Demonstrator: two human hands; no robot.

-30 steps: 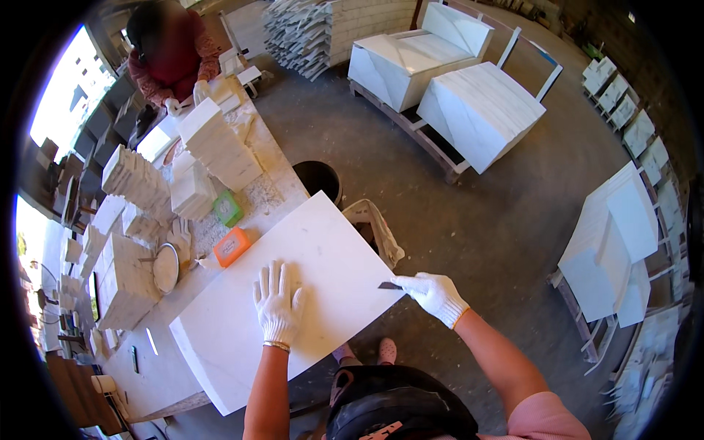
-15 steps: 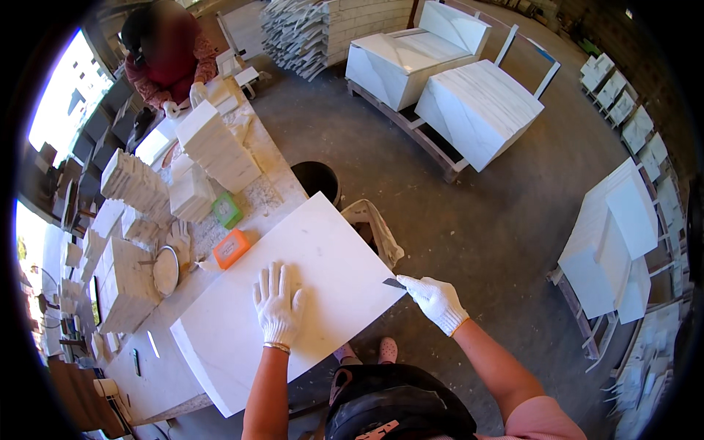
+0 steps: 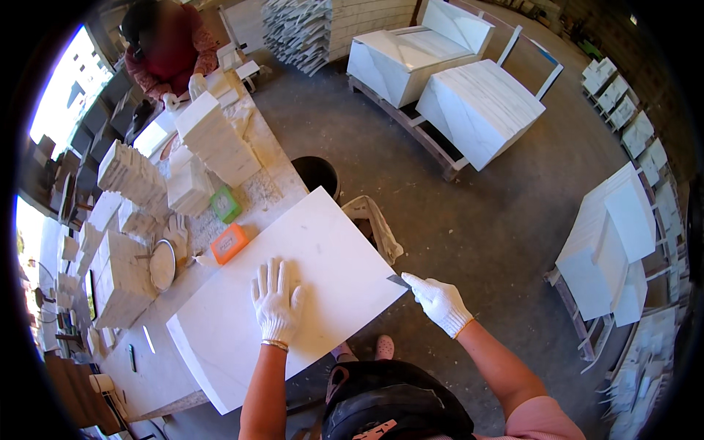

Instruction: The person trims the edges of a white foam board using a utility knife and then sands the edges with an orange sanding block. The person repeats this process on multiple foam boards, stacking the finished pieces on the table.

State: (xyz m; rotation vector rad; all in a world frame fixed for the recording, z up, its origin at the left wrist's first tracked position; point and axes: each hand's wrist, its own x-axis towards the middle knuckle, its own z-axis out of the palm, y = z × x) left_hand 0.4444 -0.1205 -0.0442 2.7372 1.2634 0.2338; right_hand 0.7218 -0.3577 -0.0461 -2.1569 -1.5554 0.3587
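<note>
My gloved left hand [image 3: 276, 302] lies palm down, fingers open and spread, near the middle of a white marble slab [image 3: 334, 253]. At 3 o'clock from it, my gloved right hand [image 3: 438, 302] has its fingers closed around a dark flat blade [image 3: 398, 280] at the slab's right-hand corner. The slab lies flat across the worktop [image 3: 158, 385], its 3 o'clock corner jutting past the worktop's edge over the floor [image 3: 484, 227]. By my judgement, work on this piece is under way and unfinished: the slab is laid out and steadied, its face looks whole, and the blade is at its corner. How much edge is done and how much is left I cannot tell; the edges show too small. The left fingers rest on the stone, pointing to 12 o'clock; the right fingers are just off the corner, apart from it, the blade reaching across. Whether its tip touches the slab I cannot make out. An orange block [image 3: 229, 244] sits just beside the slab between 10 and 11 o'clock, a green block [image 3: 225, 204] beyond it, and a co-worker [image 3: 176, 62] is at the worktop's far end, at 11 o'clock.
</note>
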